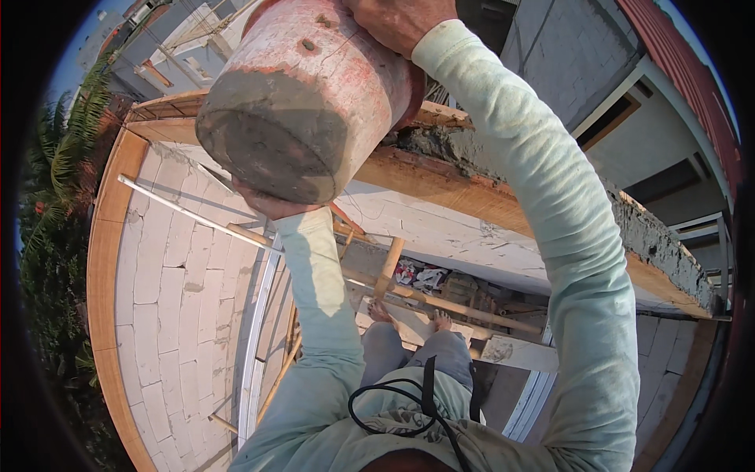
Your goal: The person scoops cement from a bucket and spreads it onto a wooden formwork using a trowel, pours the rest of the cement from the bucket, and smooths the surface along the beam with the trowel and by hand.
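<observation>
A worn red-and-whitish bucket [330,63] is raised on a tilt at the top of the head view, its underside coated in grey cement. My right hand [401,20] grips it high at the upper edge, fingers partly out of view. From below, my left hand [267,200] holds it near the bottom, largely hidden behind it. Just beyond the bucket runs a wooden formwork board [440,185] with rough wet-looking grey cement [653,236] along its top. My bare feet [381,311] are on wooden planks [519,354] far below my hands.
A pale block wall [173,299] capped with timber [110,283] curves down the left, with a light pole [189,204] across it. Bamboo poles [389,263] cross below, above a littered lower level [429,279]. Trees [51,228] and neighbouring buildings [668,157] stand outside.
</observation>
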`<state>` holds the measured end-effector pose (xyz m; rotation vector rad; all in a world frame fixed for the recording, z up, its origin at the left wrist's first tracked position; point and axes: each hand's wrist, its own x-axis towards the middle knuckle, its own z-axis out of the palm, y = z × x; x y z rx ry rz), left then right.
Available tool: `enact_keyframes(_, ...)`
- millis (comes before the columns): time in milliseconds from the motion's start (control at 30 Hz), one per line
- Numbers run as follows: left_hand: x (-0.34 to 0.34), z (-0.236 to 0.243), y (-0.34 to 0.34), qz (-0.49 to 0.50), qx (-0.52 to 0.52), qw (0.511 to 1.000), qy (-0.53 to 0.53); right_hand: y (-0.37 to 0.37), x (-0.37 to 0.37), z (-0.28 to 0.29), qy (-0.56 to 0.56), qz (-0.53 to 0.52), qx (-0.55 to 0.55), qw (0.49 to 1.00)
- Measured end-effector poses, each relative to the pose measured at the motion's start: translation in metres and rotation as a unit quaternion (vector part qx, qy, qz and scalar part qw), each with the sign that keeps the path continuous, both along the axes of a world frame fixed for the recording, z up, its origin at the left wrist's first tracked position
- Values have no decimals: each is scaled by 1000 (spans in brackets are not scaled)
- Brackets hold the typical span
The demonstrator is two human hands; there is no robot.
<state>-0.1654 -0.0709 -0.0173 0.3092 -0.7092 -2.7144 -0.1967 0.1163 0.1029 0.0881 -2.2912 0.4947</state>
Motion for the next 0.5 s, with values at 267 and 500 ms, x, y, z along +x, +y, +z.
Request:
enact_keyframes(267,-7,-27,-7,-45,-75,995,42,2,-2,-7,-7,-2,0,1000)
enact_keyframes(500,-5,-33,-7,-28,-73,995,54,16,6,-22,-25,-11,-9,1000)
